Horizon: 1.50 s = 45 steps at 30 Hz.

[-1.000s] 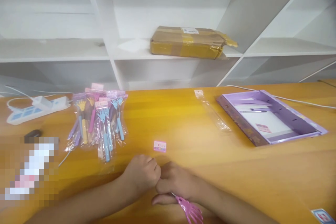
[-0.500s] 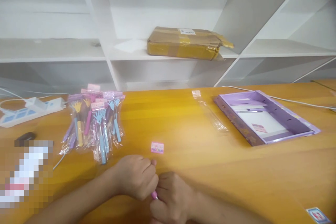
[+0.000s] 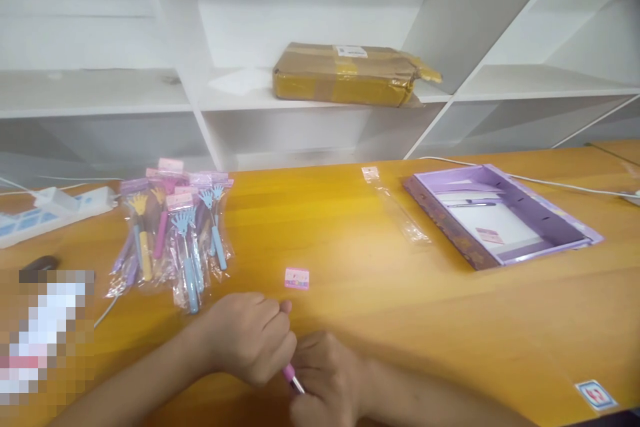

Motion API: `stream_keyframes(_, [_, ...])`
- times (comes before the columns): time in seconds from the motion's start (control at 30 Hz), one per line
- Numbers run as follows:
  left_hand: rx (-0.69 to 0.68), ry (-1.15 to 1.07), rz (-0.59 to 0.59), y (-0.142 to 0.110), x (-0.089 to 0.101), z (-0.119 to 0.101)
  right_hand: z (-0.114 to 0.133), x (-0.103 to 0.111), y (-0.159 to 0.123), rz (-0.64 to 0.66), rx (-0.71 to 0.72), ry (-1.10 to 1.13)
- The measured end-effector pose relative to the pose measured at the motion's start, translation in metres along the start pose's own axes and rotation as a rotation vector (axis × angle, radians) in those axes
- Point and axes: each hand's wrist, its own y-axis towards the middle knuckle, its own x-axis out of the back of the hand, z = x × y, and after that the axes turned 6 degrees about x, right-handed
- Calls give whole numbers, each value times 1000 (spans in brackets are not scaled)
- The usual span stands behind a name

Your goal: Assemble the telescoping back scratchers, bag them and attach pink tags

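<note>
My left hand (image 3: 253, 337) is closed round the pink handle of a back scratcher (image 3: 289, 371). A short length of its silver rod shows between my hands, and the rest is hidden in my fists. My right hand (image 3: 330, 380) is closed on the rod end, low and just right of the left. Beyond my hands a small pink card (image 3: 297, 278) lies flat on the wooden table (image 3: 450, 333). To the left is a pile of bagged back scratchers (image 3: 187, 247) with hand-shaped heads in blue, yellow, pink and purple.
A clear plastic sleeve (image 3: 400, 213) lies right of centre, beside a purple box (image 3: 515, 207) holding a pen and a card. A power strip (image 3: 60, 213) and a dark mouse (image 3: 40, 263) are at left. A taped carton (image 3: 345, 77) rests on the white shelf behind.
More of the silver rod shows between my hands than before. Both hands keep their grip. The whole view has shifted slightly.
</note>
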Motion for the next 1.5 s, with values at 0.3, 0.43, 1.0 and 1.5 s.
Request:
stream_keyframes(0.3, [-15,397,-166,-31,58,81,10,25,-28,247,110,139])
stream_keyframes(0.43, [380,535,-311,-45,80,116,-6,27,-35,113,115,76])
stream_keyframes(1.0, [1166,64,224,29,-52,127,-165,208,27,487,-1431,-546])
stream_keyframes(1.5, [1137,287,326,42,-76,113,-213,162,-19,556,-1451,-725])
